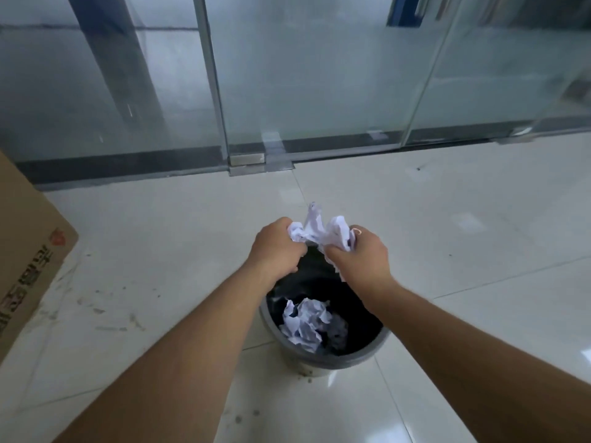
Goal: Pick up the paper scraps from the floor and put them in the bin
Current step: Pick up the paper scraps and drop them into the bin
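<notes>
While gripped, crumpled paper [321,233] spanning left hand [277,247] to right hand [359,255]

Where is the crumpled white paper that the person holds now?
In the head view, centre: the crumpled white paper is gripped between left hand and right hand, above the grey plastic bin.

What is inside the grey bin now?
The grey bin holds crumpled white paper on a dark lining. Its far part is hidden behind the left hand and right hand.

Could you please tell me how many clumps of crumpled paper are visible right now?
2: one crumpled paper wad gripped between the left hand and right hand above the bin, one paper clump inside it. More may lie hidden underneath.
</notes>
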A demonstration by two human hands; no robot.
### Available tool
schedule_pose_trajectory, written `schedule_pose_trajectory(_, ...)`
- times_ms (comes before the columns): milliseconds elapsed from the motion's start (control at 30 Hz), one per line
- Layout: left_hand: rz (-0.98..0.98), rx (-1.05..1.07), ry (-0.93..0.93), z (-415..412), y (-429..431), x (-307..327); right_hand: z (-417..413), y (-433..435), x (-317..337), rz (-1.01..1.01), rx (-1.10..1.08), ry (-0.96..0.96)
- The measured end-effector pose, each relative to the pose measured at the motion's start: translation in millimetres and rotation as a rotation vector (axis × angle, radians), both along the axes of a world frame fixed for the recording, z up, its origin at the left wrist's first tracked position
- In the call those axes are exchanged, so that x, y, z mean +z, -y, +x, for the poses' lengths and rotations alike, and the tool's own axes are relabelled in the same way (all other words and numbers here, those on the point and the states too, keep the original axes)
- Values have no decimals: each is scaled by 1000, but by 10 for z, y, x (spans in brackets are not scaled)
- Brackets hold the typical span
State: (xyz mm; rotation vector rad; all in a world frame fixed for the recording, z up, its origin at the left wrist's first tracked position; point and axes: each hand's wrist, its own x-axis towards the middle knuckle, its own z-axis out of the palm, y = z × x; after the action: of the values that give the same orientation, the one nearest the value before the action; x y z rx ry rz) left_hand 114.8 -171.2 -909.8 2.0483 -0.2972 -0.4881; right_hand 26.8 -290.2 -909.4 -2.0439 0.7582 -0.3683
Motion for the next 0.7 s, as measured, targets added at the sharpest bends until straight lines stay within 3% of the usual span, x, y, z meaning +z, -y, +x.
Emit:
schedule_pose_trajectory(267,20,-39,18,-143,153,-108,-30,84,-201,11,30,-32)
schedule_pose_trajectory(500,298,-326,-131,-186,-67,-244,-155,212,-405,8,152,-159)
schedule_pose_trajectory(700,246,-22,76,53,-374,-393,-186,491,-391,-246,-40,-194)
